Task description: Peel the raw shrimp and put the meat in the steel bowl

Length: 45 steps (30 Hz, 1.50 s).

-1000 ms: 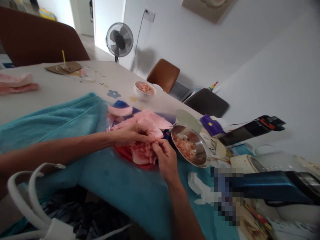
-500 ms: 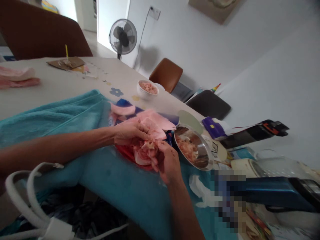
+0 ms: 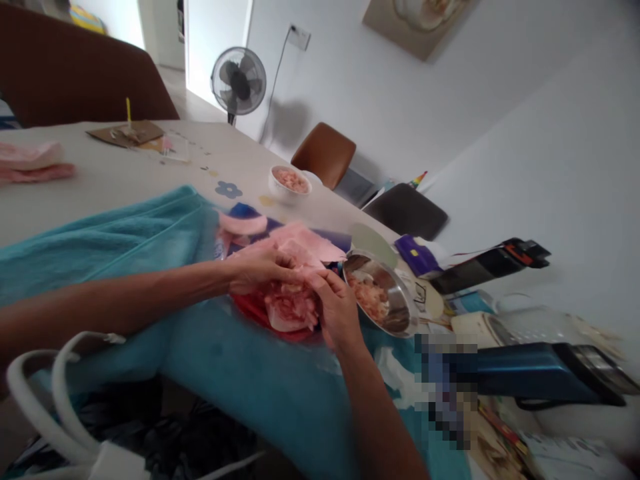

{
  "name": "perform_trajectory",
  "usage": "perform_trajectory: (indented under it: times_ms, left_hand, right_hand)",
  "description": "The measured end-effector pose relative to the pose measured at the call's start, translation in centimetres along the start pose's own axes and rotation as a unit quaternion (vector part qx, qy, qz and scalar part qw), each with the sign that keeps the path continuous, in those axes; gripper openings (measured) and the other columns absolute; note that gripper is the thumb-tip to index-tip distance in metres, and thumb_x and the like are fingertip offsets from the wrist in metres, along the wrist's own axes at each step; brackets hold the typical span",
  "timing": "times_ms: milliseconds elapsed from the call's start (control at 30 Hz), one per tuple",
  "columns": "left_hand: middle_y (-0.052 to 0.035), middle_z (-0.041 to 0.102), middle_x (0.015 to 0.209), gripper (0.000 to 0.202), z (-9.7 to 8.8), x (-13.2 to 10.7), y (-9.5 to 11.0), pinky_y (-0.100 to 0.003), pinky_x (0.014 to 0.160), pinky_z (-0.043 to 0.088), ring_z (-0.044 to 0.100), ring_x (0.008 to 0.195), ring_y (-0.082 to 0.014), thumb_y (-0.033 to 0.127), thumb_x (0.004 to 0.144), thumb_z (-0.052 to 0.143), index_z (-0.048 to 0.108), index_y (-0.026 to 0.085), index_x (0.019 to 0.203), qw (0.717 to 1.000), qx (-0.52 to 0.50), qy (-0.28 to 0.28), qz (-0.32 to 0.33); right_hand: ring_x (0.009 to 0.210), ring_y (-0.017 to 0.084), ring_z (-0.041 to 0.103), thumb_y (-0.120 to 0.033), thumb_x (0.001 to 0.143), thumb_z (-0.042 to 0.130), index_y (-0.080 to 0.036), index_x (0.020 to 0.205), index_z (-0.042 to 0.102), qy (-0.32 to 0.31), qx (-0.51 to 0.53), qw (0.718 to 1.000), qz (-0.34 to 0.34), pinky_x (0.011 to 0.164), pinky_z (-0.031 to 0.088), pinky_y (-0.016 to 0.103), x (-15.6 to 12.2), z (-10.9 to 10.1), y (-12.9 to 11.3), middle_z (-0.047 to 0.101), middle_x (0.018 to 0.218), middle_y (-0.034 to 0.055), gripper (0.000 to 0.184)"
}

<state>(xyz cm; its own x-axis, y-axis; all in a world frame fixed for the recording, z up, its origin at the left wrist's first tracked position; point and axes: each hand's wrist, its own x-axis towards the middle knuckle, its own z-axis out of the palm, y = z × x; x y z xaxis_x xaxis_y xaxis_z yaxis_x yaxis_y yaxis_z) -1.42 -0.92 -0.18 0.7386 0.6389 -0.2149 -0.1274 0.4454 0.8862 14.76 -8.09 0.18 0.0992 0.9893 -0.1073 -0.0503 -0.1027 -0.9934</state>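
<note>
Both hands work on a pile of pink fruit peel and flesh (image 3: 293, 310) that lies on a red plate (image 3: 253, 310) over a teal towel (image 3: 125, 233). My left hand (image 3: 257, 267) has its fingers curled over the top of the pink pile. My right hand (image 3: 337, 310) grips the pile from the right side, fingers closed on a piece. A steel bowl (image 3: 400, 320) holding peeled pink pieces stands just right of my right hand.
A white bowl (image 3: 289, 183) of pink pieces stands farther back on the white table (image 3: 100, 180). A fan (image 3: 239, 80) and brown chairs (image 3: 325, 153) stand beyond. At right lie a purple packet (image 3: 417, 257), a dark blue appliance (image 3: 540, 373) and papers.
My right hand has shifted slightly up against the pile. The view has swung a little; the hands stay on the pink pieces.
</note>
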Motion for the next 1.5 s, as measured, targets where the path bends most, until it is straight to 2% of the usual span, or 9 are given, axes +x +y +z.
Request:
perform_trajectory:
  times_ms: [100,200,467,733,800,933,1167,1367,1500]
  left_hand:
    - [0.0013,0.058,0.056,0.028,-0.4,0.1,0.2,-0.014,0.033,0.037,0.049,0.04,-0.006,0.029,0.07,0.083,0.062,0.012,0.073,0.999,-0.023,-0.049,0.005]
    - [0.001,0.057,0.054,0.029,-0.9,0.2,0.2,-0.015,0.029,0.034,0.046,0.035,-0.0061,0.031,0.071,0.082,0.062,0.011,0.073,0.998,-0.004,-0.055,0.006]
    - [-0.001,0.062,0.057,0.029,-1.5,0.4,0.3,-0.015,0.032,0.044,0.052,0.038,-0.0072,0.025,0.066,0.086,0.063,0.01,0.076,0.991,-0.071,-0.115,-0.026]
    - [-0.0012,0.061,0.055,0.028,-0.9,0.5,-0.3,-0.015,0.03,0.043,0.052,0.038,-0.0078,0.03,0.072,0.082,0.065,0.009,0.078,0.996,-0.054,-0.064,0.003]
    - [-0.0007,0.06,0.054,0.029,-0.7,0.5,-0.4,-0.016,0.03,0.043,0.052,0.038,-0.0085,0.03,0.07,0.083,0.063,0.009,0.076,0.998,-0.047,-0.046,0.006]
    - [-0.0024,0.061,0.055,0.032,-0.6,0.4,-0.5,-0.017,0.03,0.044,0.052,0.037,-0.0092,0.034,0.069,0.082,0.062,0.011,0.074,0.998,-0.034,-0.044,0.01]
    - [-0.0008,0.059,0.054,0.031,-0.5,0.0,-0.1,-0.015,0.032,0.043,0.05,0.038,-0.0074,0.033,0.072,0.082,0.061,0.011,0.073,0.997,-0.015,-0.069,-0.005]
    - [-0.0004,0.059,0.054,0.022,-1.0,0.2,0.1,-0.016,0.033,0.046,0.054,0.039,-0.009,0.02,0.074,0.078,0.058,0.012,0.071,0.995,-0.059,-0.074,-0.043]
    - [0.0006,0.058,0.052,0.013,-1.6,0.4,0.5,-0.018,0.032,0.048,0.053,0.037,-0.0096,0.011,0.076,0.073,0.06,0.01,0.076,0.987,-0.117,-0.097,-0.054]
  right_hand:
    - [0.03,0.005,0.035,-0.04,0.073,0.072,-0.018,0.075,0.06,-0.008,0.006,1.0,0.022,0.025,0.028,0.014,0.5,0.2,-0.7,0.05,0.042,-0.009,0.025]
    - [0.033,0.003,0.037,-0.039,0.067,0.076,-0.017,0.069,0.058,-0.022,0.042,0.997,0.062,0.026,0.027,0.012,1.0,0.2,-1.2,0.054,0.047,-0.0072,0.028]
    - [0.033,0.001,0.033,-0.04,0.06,0.08,-0.017,0.064,0.055,-0.104,0.147,0.968,0.176,0.025,0.023,0.011,1.5,-0.2,-1.3,0.055,0.048,-0.0067,0.034]
    - [0.032,0.004,0.039,-0.052,0.08,0.067,-0.018,0.073,0.056,-0.128,0.084,0.98,0.128,0.027,0.029,0.014,2.0,-0.9,-0.4,0.054,0.049,-0.0053,0.036]
    - [0.033,0.005,0.04,-0.052,0.078,0.07,-0.019,0.077,0.056,-0.141,0.067,0.982,0.105,0.028,0.029,0.014,2.0,-1.0,-0.3,0.054,0.049,-0.0062,0.036]
    - [0.032,0.004,0.036,-0.036,0.069,0.08,-0.019,0.079,0.055,-0.131,0.019,0.987,0.09,0.029,0.028,0.014,1.7,-1.0,-0.7,0.051,0.046,-0.0094,0.032]
    - [0.031,0.003,0.035,-0.027,0.07,0.071,-0.017,0.073,0.058,-0.176,-0.01,0.978,0.111,0.027,0.026,0.014,1.5,-1.5,-1.4,0.05,0.046,-0.009,0.016]
    - [0.033,0.005,0.04,-0.025,0.067,0.072,-0.018,0.074,0.059,-0.195,0.037,0.971,0.132,0.027,0.03,0.014,1.6,-1.7,-1.6,0.057,0.05,-0.007,0.017]
    - [0.035,0.004,0.04,-0.023,0.068,0.069,-0.019,0.074,0.057,-0.183,0.094,0.973,0.1,0.027,0.03,0.013,1.7,-2.1,-1.6,0.06,0.056,-0.0069,0.014]
